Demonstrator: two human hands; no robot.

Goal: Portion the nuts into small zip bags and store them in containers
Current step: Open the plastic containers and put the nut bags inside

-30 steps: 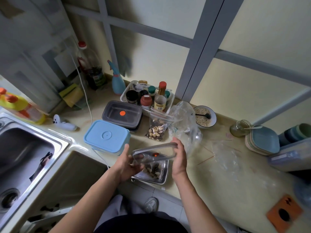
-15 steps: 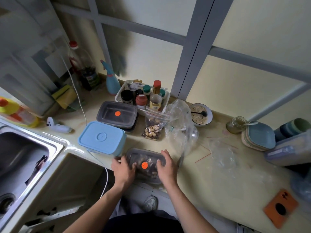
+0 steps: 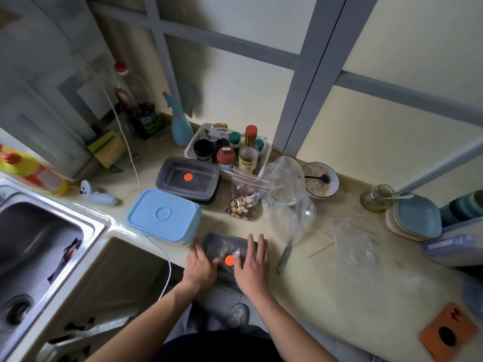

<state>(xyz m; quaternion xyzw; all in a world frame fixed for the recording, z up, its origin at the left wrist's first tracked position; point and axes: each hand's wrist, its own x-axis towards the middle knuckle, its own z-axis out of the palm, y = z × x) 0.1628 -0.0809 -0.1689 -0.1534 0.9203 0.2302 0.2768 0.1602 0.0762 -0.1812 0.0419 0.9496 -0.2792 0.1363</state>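
1 second ago both hands hold the lid [image 3: 226,246] tilted above the open steel container, with the nuts inside exposed. Now the lid lies flat on the container at the counter's front edge, and its orange dot faces up. The left hand [image 3: 200,267] is flat on the lid's left end, and the right hand [image 3: 252,262] is flat on its right half with fingers spread, thumb beside the dot. Since 0.5 seconds ago both hands sit slightly further onto the lid.

The cream tabletop [image 3: 326,283] carries a blue-lidded box [image 3: 163,214], a stack of grey containers [image 3: 188,178], an open nut bag [image 3: 244,202] – plus a condiment basket [image 3: 194,142], an oat bowl [image 3: 320,182], stacked plates [image 3: 415,218].
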